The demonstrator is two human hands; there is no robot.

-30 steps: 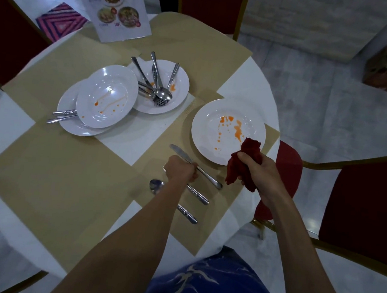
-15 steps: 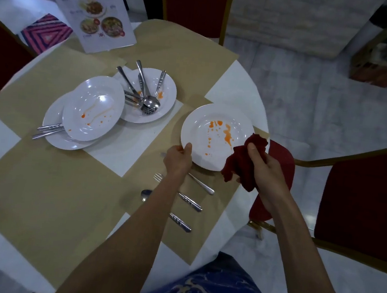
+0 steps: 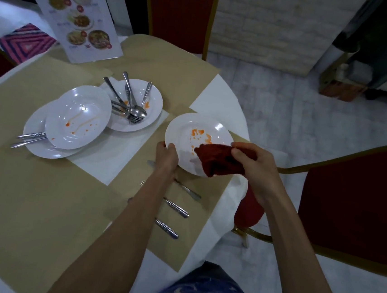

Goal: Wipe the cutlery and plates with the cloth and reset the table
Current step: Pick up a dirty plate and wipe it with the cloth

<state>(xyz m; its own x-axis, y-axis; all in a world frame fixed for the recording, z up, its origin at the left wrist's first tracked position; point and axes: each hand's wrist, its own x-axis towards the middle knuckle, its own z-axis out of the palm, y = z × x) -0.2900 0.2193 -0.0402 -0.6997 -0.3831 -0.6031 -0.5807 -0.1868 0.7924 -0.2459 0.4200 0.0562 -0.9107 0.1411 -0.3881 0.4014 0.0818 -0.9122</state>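
A white plate (image 3: 189, 131) with orange sauce spots sits near the table's right edge. My left hand (image 3: 167, 154) grips its near left rim. My right hand (image 3: 254, 164) holds a dark red cloth (image 3: 217, 160) against the plate's near right part. A knife (image 3: 187, 189), a fork (image 3: 176, 207) and a spoon (image 3: 166, 228) lie on the tan placemat (image 3: 204, 218) below the plate, partly hidden by my left forearm. To the left, a stained plate (image 3: 78, 117) rests on another plate (image 3: 36, 128) with cutlery (image 3: 31, 136) under it. A third plate (image 3: 154, 104) holds several spoons and forks (image 3: 130, 102).
A menu card (image 3: 75, 12) stands at the table's far left beside a pink striped mat (image 3: 25, 42). Red chairs with gold frames stand at the far side (image 3: 179, 15) and at the right (image 3: 352, 201). The round table (image 3: 215, 101) has a white cloth.
My left hand left the knife on the placemat and took hold of the plate's rim. My right hand brought the cloth from beside the plate onto its surface.
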